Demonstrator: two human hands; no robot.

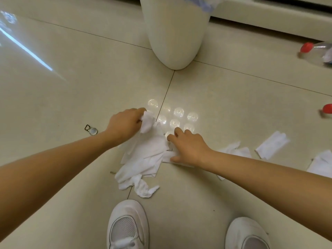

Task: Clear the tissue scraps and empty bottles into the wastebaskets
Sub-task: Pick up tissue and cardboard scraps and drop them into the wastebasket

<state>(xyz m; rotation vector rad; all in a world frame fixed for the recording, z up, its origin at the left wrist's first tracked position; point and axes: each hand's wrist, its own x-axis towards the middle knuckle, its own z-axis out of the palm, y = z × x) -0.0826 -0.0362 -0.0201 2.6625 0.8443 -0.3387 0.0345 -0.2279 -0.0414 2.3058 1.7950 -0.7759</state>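
Note:
A heap of white tissue scraps lies on the tiled floor in front of my feet. My left hand grips a crumpled tissue scrap at the heap's far left edge. My right hand rests on the heap's right side, fingers curled onto the scraps. More tissue scraps lie to the right. A white wastebasket with a blue liner stands straight ahead. A clear empty bottle with a red cap lies at the far right, and a second red cap shows at the right edge.
A small metal ring with a clip lies on the floor left of my left wrist. My white shoes stand at the bottom. A pale baseboard runs behind the wastebasket.

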